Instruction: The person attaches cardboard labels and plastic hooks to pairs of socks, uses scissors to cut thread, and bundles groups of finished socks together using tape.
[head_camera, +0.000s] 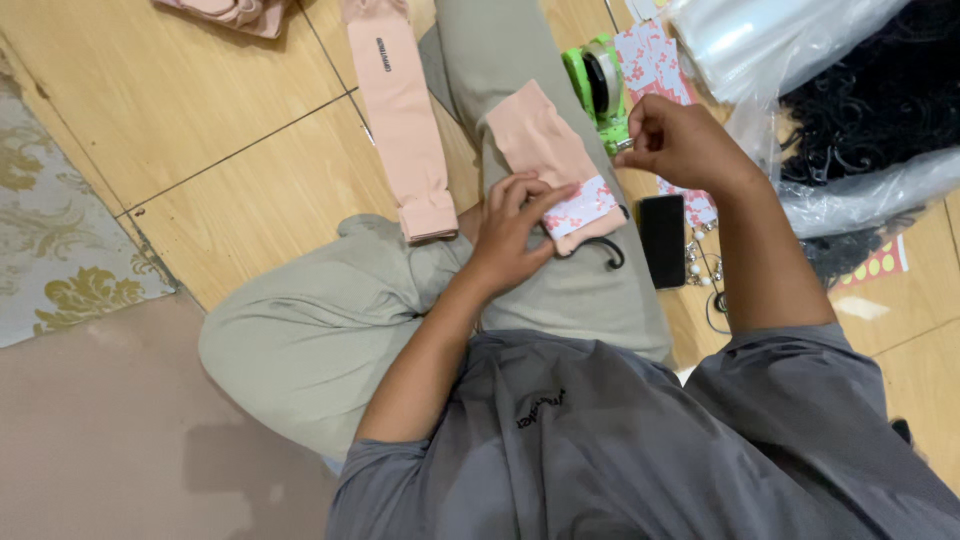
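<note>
A folded pink fabric sleeve (537, 135) lies on my thigh, with a white card printed with pink flowers (583, 204) wrapped around its near end and a black hook (606, 251) sticking out below. My left hand (512, 232) presses its fingers on the card and fabric, holding them in place. My right hand (678, 142) is at the green tape dispenser (598, 88) on the floor, its fingertips pinched at the dispenser's front edge. Whether tape is between the fingers cannot be made out.
A second pink sleeve (403, 120) lies flat on the wooden floor to the left. A black phone (662, 240) and several flowered cards (655, 62) lie by my right knee. Clear plastic bags (770, 40), one with black hangers (880, 100), lie at the right. A patterned rug (50, 230) lies at the left.
</note>
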